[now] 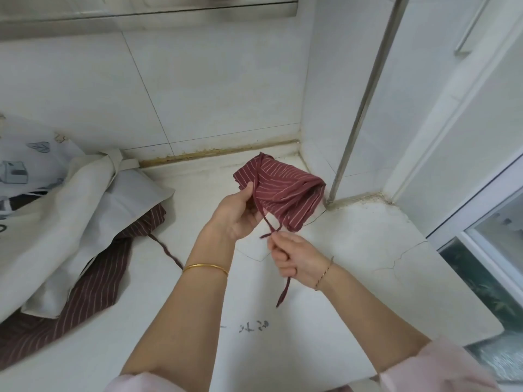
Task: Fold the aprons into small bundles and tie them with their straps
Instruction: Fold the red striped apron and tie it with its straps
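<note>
Above the white counter (353, 250), my left hand (237, 213) clasped the folded red striped apron (285, 188) while my right hand (294, 258) pinched its strap (284, 292).

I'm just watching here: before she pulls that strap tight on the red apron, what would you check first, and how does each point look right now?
1. Folded red striped apron held in the left hand: ok, thumb on top, clear of the counter.
2. Strap gripped by the right hand: ok, pinched, loose end hanging below the fist.
3. Strap passes over the bundle: ok, one line crosses the top.
4. Knot formed: cannot tell; the straps cross near the right hand's fingertips.
5. Bundle compact: not ok, the right edge gapes open.
6. Other aprons out of the way: ok, they lie to the left.
</note>
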The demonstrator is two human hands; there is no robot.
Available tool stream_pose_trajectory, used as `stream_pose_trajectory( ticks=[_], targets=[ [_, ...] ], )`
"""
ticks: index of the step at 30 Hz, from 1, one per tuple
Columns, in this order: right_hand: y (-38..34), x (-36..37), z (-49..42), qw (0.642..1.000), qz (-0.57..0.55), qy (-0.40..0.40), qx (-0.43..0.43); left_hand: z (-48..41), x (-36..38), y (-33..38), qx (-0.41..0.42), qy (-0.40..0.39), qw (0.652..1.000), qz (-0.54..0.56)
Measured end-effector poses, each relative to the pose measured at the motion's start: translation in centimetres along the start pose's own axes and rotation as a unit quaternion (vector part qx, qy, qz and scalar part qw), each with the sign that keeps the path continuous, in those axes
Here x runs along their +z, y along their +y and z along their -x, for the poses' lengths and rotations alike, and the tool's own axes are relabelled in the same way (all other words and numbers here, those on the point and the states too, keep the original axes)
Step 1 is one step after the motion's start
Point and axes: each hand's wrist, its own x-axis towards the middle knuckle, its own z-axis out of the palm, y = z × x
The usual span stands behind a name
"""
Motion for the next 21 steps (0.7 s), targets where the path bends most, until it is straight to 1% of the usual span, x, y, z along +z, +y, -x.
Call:
stream_pose_trajectory(
  ticks=[2,4,5,6,7,9,10,12,13,14,16,17,18,20,21],
  targets=[
    [-0.8,-1.9,-0.2,0.993,-0.109,0.034,-0.004,0.0,-0.2,-0.1,-0.017,-0.011,0.999,-0.039],
    [-2.4,-3.5,-0.1,0.973,-0.223,0.049,-0.024,0.1,-0.4,-0.7,-0.020,-0.017,0.994,-0.102],
    [-3.2,-3.9,0.0,0.964,-0.262,0.043,-0.024,0.1,-0.4,-1.1,-0.025,-0.022,0.992,-0.120],
    [-4.1,-4.3,0.2,0.964,-0.265,0.026,-0.016,0.2,-0.4,-1.5,-0.030,-0.030,0.991,-0.127],
    [-5.0,-4.4,0.5,0.973,-0.233,0.001,-0.005,0.2,-0.4,-1.7,-0.032,-0.038,0.990,-0.133],
    [-6.4,-4.1,0.7,0.997,-0.076,-0.005,-0.006,0.1,-0.5,-1.7,-0.020,-0.041,0.987,-0.157],
    [-6.8,-3.9,0.6,1.000,0.010,0.018,-0.012,0.0,-0.5,-1.6,-0.009,-0.035,0.984,-0.175],
    [-7.1,-3.3,0.3,0.987,0.131,0.086,-0.034,-0.1,-0.9,-1.4,0.011,-0.010,0.966,-0.256],
    [-6.9,-3.0,0.1,0.978,0.168,0.117,-0.045,-0.1,-1.0,-1.4,0.022,0.008,0.943,-0.331],
    [-6.6,-2.9,-0.1,0.968,0.203,0.142,-0.053,0.0,-1.2,-1.3,0.032,0.026,0.906,-0.421],
    [-6.1,-2.9,-0.3,0.949,0.248,0.185,-0.058,0.1,-1.8,-1.2,0.042,0.056,0.798,-0.598],
    [-5.9,-2.9,-0.4,0.941,0.266,0.201,-0.057,0.1,-2.2,-1.1,0.043,0.060,0.747,-0.660],
    [-5.6,-2.9,-0.6,0.933,0.289,0.210,-0.053,0.2,-2.6,-1.0,0.039,0.055,0.710,-0.701],
    [-4.9,-3.0,-0.9,0.906,0.365,0.212,-0.030,0.6,-2.7,-1.0,0.022,0.038,0.659,-0.750],
    [-4.5,-2.9,-1.0,0.887,0.410,0.212,-0.020,0.9,-2.5,-1.1,0.014,0.037,0.626,-0.778]
  ],
)
